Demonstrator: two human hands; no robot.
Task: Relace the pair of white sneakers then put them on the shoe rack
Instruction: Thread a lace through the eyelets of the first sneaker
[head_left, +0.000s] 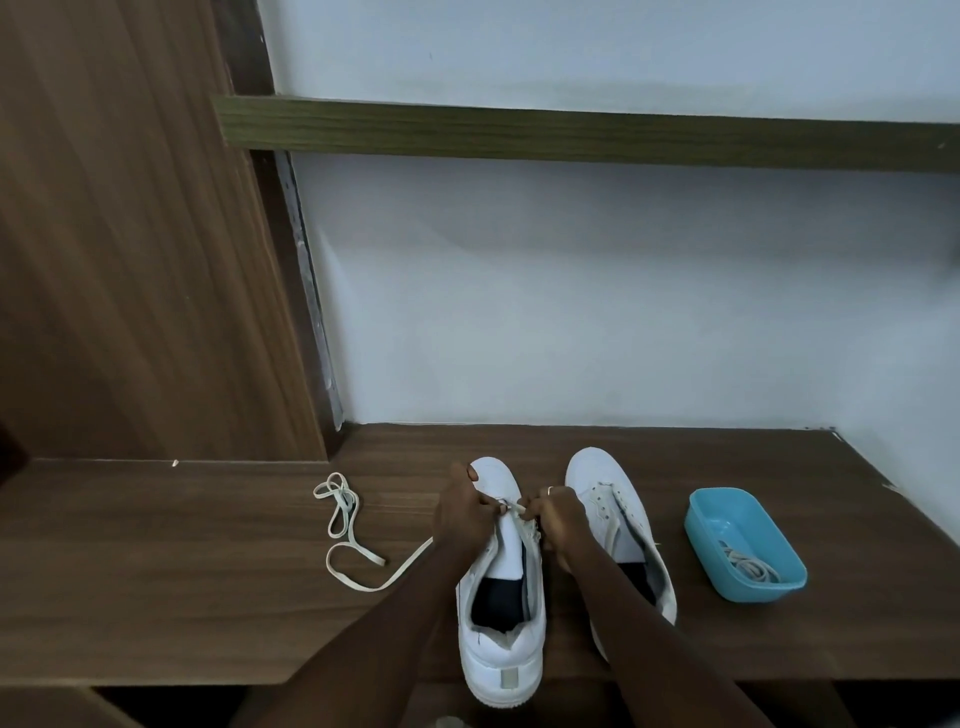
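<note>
White leather fills the near edge of my feed: the sneaker being laced (501, 660) sits on the bench (182, 571) with its heel at 6 o'clock, closest to me, and its toe at 12, so its long axis runs straight away from the camera. Both forearms reach along it to the lowest eyelets, just short of the toe cap. There the left hand (465, 512) and the right hand (558, 519) meet over the tongue, fingers (488, 503) curled and pinching the lace (372, 556) between them; which eyelet the end is passing through is too small for me to tell. The slack leaves the left hand toward 8 o'clock and lies looped on the bench out at 9 to 10. I judge the next pull should go sideways, across the shoe's axis, and the left hand is nearer that slack. At 3 o'clock, just beside the first, the second sneaker (608, 483) lies unlaced, toe tipped toward 11. Farther out at 3, a blue tub (748, 590) holds what looks like the other lace (748, 561).
</note>
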